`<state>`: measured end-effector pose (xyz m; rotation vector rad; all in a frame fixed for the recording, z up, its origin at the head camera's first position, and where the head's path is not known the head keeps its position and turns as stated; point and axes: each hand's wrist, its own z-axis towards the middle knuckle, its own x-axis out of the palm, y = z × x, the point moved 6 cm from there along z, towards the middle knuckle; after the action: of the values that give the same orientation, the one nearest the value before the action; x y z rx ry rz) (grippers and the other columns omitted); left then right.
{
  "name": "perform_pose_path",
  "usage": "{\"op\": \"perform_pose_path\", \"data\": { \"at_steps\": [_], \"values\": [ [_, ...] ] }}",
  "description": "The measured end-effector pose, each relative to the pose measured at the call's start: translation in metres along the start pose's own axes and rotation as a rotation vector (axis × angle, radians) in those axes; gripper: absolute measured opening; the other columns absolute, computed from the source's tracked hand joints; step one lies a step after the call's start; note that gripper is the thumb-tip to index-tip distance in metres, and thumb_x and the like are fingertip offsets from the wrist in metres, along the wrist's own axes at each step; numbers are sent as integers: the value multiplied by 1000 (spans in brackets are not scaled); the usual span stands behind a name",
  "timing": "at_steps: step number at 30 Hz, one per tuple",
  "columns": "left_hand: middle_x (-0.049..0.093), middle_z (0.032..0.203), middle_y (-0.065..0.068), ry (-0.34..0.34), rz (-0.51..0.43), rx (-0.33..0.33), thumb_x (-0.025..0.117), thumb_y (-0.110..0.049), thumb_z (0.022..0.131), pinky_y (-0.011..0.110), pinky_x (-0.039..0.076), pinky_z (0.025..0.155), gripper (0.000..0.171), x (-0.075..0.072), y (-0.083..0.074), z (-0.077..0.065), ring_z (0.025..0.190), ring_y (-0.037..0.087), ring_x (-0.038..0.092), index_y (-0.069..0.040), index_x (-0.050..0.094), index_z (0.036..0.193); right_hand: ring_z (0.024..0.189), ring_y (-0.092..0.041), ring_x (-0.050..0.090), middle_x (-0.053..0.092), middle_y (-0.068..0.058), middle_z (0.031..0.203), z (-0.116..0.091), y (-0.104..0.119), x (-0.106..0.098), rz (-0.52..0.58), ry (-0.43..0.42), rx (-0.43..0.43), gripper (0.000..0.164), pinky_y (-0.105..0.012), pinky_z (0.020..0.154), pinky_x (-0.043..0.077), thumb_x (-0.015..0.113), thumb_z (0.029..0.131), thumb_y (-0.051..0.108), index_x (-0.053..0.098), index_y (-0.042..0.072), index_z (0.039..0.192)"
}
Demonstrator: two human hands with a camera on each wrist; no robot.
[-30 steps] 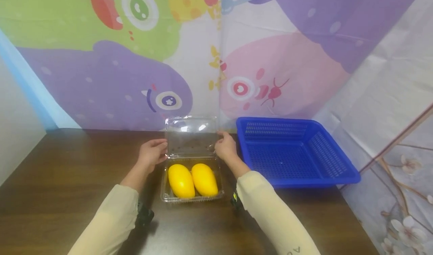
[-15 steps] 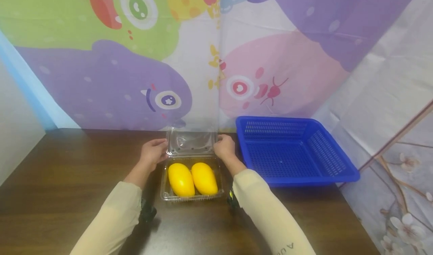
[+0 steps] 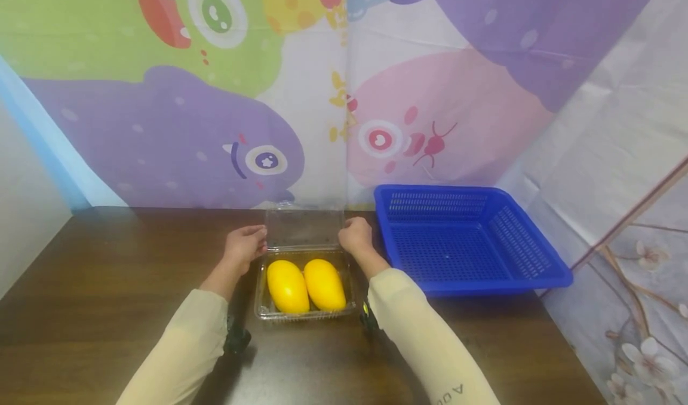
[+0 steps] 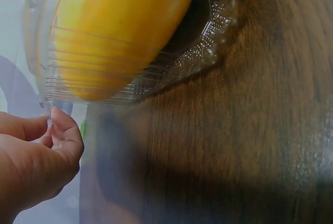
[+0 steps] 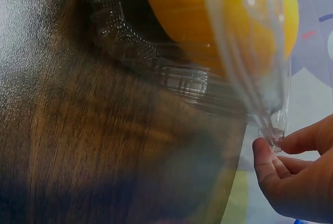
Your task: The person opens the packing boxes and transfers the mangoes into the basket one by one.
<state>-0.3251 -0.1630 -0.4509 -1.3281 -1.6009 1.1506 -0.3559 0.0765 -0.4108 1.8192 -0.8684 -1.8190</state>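
Two yellow mangoes, one on the left (image 3: 288,287) and one on the right (image 3: 325,284), lie side by side in the base of a clear plastic clamshell box (image 3: 304,317). The box's hinged lid (image 3: 305,228) stands raised at the far side. At the lid's left edge, my left hand (image 3: 244,248) pinches the thin plastic between thumb and fingers, as the left wrist view confirms. My right hand (image 3: 357,238) pinches the lid's opposite edge, low and close to the hinge. Neither hand touches the fruit.
To the right of the box stands a blue plastic basket (image 3: 448,255) with slotted sides, near my right forearm. A cartoon-print sheet (image 3: 215,136) hangs behind the brown wooden table (image 3: 107,285). Another flowered sheet (image 3: 634,285) lines the right side.
The lid has tilted, its top edge now lower in the head view and its bright reflections gone. Both hands keep hold and have shifted only slightly. The mangoes have not moved.
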Motion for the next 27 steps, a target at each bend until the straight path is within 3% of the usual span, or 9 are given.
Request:
{"op": "perform_pose_path", "data": {
  "at_steps": [13,27],
  "values": [
    [52,90,7,-20,-9,0,46,-6,96,9,49,58,40,1,6,4,64,4,49,16,43,129,109,-34,59,65,-20,114,0,-4,4,-33,-2,27,32,-41,96,48,56,81,5,65,-5,111],
    [52,94,11,-14,0,-29,44,-5,96,9,47,55,38,2,10,4,61,4,47,17,44,128,95,-32,63,68,-17,101,0,-8,8,-70,-9,38,22,-41,87,53,57,79,5,70,-3,95]
  ]
}}
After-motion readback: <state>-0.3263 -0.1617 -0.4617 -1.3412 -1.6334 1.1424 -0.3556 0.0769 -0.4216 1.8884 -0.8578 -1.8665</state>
